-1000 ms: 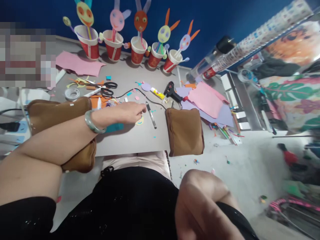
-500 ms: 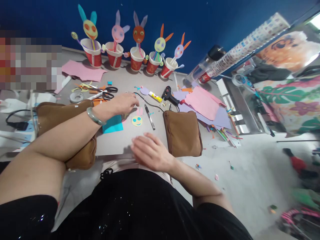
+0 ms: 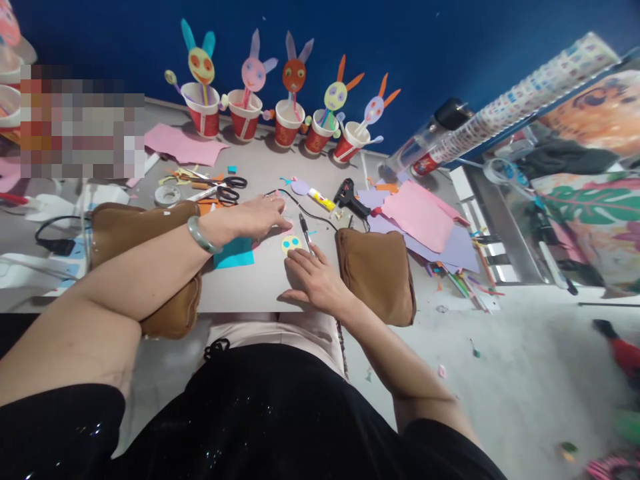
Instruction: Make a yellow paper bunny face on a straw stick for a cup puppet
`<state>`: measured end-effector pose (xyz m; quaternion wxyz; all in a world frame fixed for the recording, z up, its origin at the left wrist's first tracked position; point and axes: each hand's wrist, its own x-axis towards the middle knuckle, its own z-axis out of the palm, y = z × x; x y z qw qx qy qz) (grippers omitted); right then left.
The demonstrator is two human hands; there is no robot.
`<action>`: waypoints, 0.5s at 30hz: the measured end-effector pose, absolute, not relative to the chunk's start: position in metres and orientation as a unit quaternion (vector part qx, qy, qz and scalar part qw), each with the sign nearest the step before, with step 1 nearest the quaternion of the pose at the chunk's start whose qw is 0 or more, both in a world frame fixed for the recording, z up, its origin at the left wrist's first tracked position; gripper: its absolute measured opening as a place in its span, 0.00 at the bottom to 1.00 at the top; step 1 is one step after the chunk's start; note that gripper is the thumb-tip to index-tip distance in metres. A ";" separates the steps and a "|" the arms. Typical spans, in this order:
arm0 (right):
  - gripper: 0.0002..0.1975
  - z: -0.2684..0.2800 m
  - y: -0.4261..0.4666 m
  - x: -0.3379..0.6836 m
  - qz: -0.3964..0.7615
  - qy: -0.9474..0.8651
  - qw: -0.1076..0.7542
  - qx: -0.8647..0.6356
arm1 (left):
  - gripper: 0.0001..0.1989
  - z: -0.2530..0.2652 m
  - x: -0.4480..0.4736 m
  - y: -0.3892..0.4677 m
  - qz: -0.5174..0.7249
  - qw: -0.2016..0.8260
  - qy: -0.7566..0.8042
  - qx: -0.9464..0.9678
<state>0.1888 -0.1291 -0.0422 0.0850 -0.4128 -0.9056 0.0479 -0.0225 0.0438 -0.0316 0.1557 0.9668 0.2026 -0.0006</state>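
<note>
My left hand (image 3: pixel 265 218), with a bracelet at the wrist, reaches low over the table with its fingers apart. It is beside a sheet of turquoise paper (image 3: pixel 235 254), and I see nothing held in it. Close to its fingertips lies a yellow paper face (image 3: pixel 291 244) with blue eyes. My right hand (image 3: pixel 315 279) rests flat on the table with fingers stretched out. Its fingertips cover the lower edge of the paper face. A black pen (image 3: pixel 304 228) lies just beyond the right fingers. The pink paper ears seen earlier are hidden around the left fingers.
Several red cups (image 3: pixel 288 129) with paper rabbits line the back. A glue gun (image 3: pixel 349 199), a yellow glue stick (image 3: pixel 321 199) and scissors (image 3: pixel 227 190) lie mid-table. Brown cushions (image 3: pixel 376 275) flank the hands. Pink paper (image 3: pixel 420 213) lies at right, near a long cup stack (image 3: pixel 520 100).
My right hand has moved forward from the table's front edge onto the paper face. My left hand has shifted slightly toward the face. The whole view has swung a little left.
</note>
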 end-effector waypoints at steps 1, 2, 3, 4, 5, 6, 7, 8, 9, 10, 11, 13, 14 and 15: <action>0.36 -0.041 -0.129 0.191 0.049 -0.905 0.083 -0.413 | 0.20 -0.028 -0.022 0.043 -0.018 0.144 0.201 0.969; 0.36 -0.039 -0.129 0.194 0.049 -0.906 0.084 -0.412 | 0.21 -0.024 -0.021 0.042 -0.030 0.134 0.204 0.969; 0.35 -0.036 -0.128 0.197 0.048 -0.906 0.087 -0.412 | 0.23 -0.020 -0.020 0.041 -0.044 0.128 0.205 0.969; 0.33 -0.033 -0.126 0.200 0.044 -0.903 0.095 -0.416 | 0.25 -0.016 -0.020 0.040 -0.057 0.129 0.207 0.968; 0.31 -0.029 -0.122 0.205 0.037 -0.898 0.106 -0.426 | 0.27 -0.013 -0.019 0.039 -0.058 0.137 0.210 0.966; 0.29 -0.025 -0.115 0.209 0.025 -0.888 0.119 -0.444 | 0.29 -0.010 -0.018 0.039 -0.057 0.145 0.218 0.963; 0.25 -0.022 -0.106 0.215 0.011 -0.871 0.134 -0.472 | 0.29 -0.008 -0.017 0.039 -0.051 0.149 0.226 0.961; 0.22 -0.020 -0.095 0.222 -0.003 -0.852 0.148 -0.502 | 0.27 -0.007 -0.016 0.039 -0.043 0.149 0.235 0.960; 0.21 -0.020 -0.081 0.229 -0.014 -0.833 0.159 -0.530 | 0.24 -0.007 -0.015 0.038 -0.032 0.144 0.244 0.958; 0.21 -0.021 -0.066 0.237 -0.025 -0.811 0.167 -0.561 | 0.20 -0.007 -0.015 0.038 -0.019 0.135 0.252 0.958; 0.21 -0.024 -0.049 0.245 -0.037 -0.789 0.169 -0.590 | 0.18 -0.007 -0.014 0.038 -0.009 0.126 0.261 0.957; 0.21 -0.035 -0.016 0.258 -0.059 -0.759 0.168 -0.626 | 0.17 -0.009 -0.012 0.038 0.000 0.113 0.277 0.954; 0.21 -0.041 -0.001 0.264 -0.066 -0.754 0.171 -0.631 | 0.16 -0.010 -0.011 0.038 0.000 0.113 0.281 0.953; 0.20 -0.048 0.012 0.268 -0.068 -0.752 0.169 -0.633 | 0.16 -0.011 -0.010 0.039 0.001 0.117 0.282 0.952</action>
